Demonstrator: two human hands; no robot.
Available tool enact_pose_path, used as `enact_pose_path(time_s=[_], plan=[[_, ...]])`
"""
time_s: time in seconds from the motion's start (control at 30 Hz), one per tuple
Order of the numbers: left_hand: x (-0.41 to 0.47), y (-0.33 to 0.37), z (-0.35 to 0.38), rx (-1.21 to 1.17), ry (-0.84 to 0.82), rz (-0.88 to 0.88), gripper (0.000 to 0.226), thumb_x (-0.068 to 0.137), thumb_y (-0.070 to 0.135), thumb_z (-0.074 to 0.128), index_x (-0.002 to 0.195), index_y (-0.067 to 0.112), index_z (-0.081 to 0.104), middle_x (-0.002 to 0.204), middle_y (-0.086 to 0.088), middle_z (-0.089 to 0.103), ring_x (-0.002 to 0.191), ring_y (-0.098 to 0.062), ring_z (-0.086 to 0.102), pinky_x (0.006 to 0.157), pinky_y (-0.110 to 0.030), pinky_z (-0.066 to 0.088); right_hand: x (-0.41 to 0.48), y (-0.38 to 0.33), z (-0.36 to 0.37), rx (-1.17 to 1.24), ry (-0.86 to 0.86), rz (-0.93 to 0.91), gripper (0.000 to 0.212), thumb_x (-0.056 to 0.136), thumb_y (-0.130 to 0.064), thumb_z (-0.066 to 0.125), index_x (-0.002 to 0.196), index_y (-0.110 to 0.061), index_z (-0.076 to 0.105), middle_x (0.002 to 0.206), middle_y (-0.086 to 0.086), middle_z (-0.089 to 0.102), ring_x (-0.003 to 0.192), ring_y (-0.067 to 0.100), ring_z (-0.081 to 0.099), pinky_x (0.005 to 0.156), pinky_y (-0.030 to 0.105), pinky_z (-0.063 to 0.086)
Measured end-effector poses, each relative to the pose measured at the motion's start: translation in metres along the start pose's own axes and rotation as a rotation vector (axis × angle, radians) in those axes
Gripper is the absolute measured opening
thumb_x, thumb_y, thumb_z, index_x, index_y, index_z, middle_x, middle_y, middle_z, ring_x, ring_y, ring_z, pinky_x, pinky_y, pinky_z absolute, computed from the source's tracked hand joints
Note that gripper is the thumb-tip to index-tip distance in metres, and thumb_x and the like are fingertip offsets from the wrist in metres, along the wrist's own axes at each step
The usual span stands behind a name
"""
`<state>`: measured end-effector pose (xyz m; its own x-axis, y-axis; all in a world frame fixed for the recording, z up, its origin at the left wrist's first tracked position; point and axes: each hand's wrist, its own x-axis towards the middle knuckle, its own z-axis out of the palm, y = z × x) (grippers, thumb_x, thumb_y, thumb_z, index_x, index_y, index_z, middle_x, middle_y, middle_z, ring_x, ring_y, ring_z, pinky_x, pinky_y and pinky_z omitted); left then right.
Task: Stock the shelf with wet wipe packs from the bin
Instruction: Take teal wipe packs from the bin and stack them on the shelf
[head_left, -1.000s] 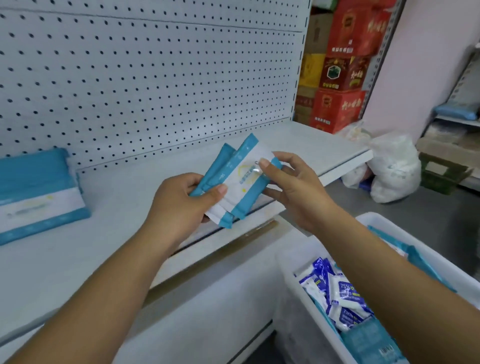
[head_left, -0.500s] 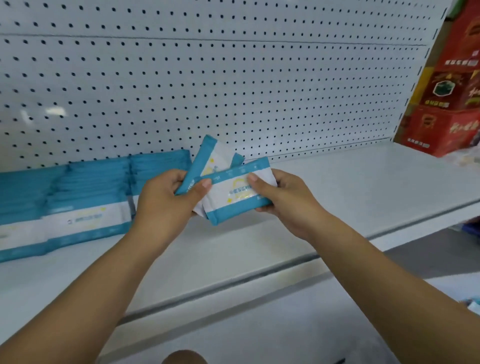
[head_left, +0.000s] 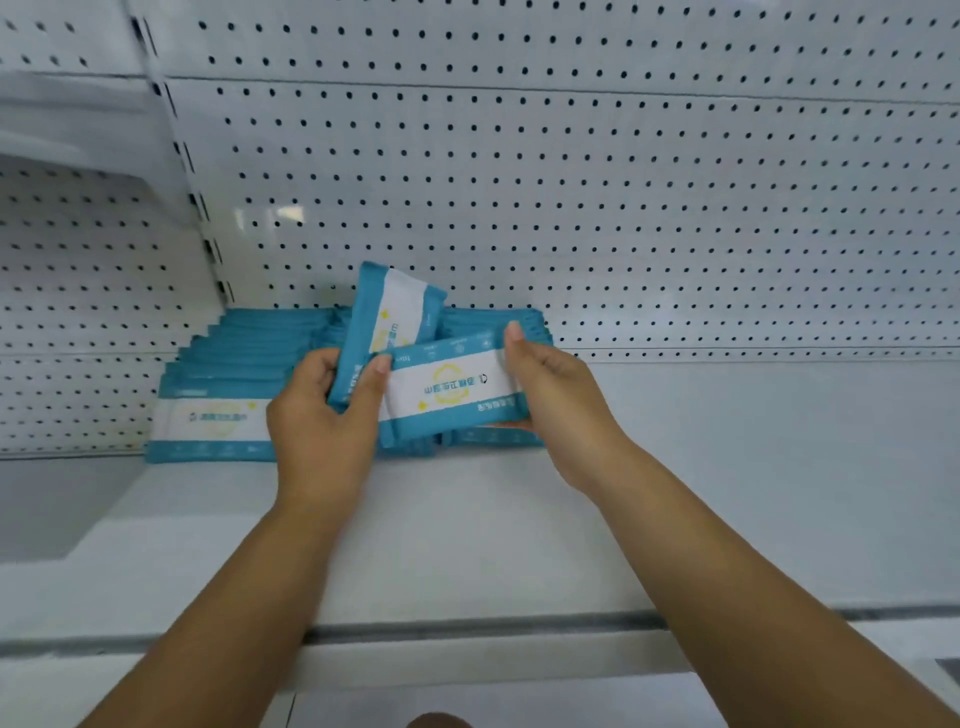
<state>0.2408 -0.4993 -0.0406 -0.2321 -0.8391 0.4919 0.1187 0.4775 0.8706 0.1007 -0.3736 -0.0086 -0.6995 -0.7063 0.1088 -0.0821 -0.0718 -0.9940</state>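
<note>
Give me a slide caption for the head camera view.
Both hands hold teal-and-white wet wipe packs above stocked rows on white shelf.

on the shelf (head_left: 727, 467), stacks of wet wipe packs (head_left: 218, 395) lie side by side toward its left end, set back against the pegboard wall (head_left: 623, 208) behind them. the front part of the shelf and its right stretch are bare. the left hand (head_left: 322, 426) is before the middle of the stacks, holding an upright pack (head_left: 389, 322) that leans over them. the right hand (head_left: 550, 384) is just right of it, holding a flat-turned pack (head_left: 452, 389) between the two hands, in front of the rightmost stack. the left thumb touches that pack's left end.
</note>
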Motion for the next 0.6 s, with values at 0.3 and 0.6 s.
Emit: enact_pose_path(time_s=[0.3, 0.6], plan=[[0.006, 0.0, 0.0, 0.021, 0.055, 0.01, 0.011, 0.091, 0.036, 0.071, 0.093, 0.031, 0.061, 0.092, 0.017, 0.07, 0.087, 0.004, 0.067, 0.071, -0.014, 0.054, 0.004, 0.016, 0.025, 0.015, 0.121, -0.145, 0.064, 0.095, -0.056, 0.057, 0.086, 0.007, 0.053, 0.075, 0.012, 0.062, 0.068, 0.015, 0.055, 0.065, 0.026, 0.047], [0.004, 0.005, 0.005, -0.083, 0.109, 0.002, 0.016, 0.093, 0.029, 0.07, 0.09, 0.029, 0.055, 0.085, 0.012, 0.069, 0.073, 0.004, 0.064, 0.066, -0.013, 0.05, -0.002, 0.02, 0.013, 0.323, -0.011, -0.033, 0.042, 0.078, -0.036, 0.075, 0.107, -0.007, 0.069, 0.107, 0.009, 0.076, 0.103, 0.026, 0.072, 0.089, 0.046, 0.058]])
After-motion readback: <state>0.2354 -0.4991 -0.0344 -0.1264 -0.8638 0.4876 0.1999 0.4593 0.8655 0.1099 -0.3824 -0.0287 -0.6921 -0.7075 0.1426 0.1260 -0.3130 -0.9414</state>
